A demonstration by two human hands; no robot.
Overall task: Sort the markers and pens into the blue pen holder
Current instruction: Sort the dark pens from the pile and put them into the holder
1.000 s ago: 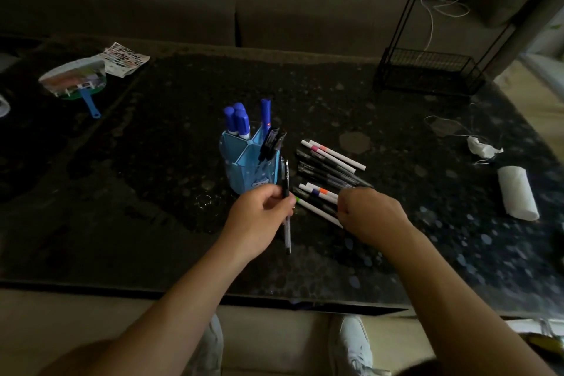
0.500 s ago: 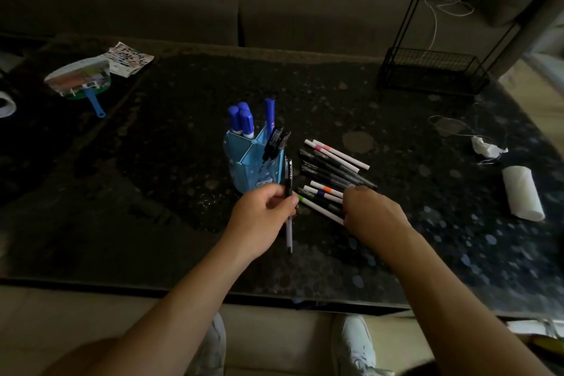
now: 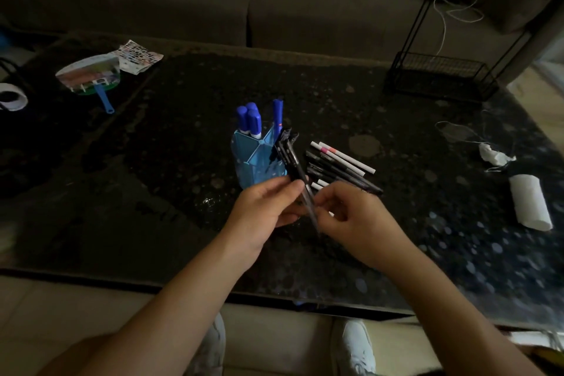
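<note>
A blue pen holder stands mid-table with several blue markers and a few black pens in its compartments. Just in front of it my left hand is shut on a black pen, held tilted with its top near the holder's right side. My right hand pinches the same pen's lower end. A pile of loose black and white pens lies flat to the right of the holder, partly hidden behind my right hand.
The dark speckled table also carries a hand fan and a paper at the far left, a tape roll, a black wire rack at the back right, and a white roll plus crumpled tissue at right. A sofa stands behind.
My left hand lifted the black pen off the table and tilted it toward the holder. My right hand left the pile and came over to grip the pen's lower end.
</note>
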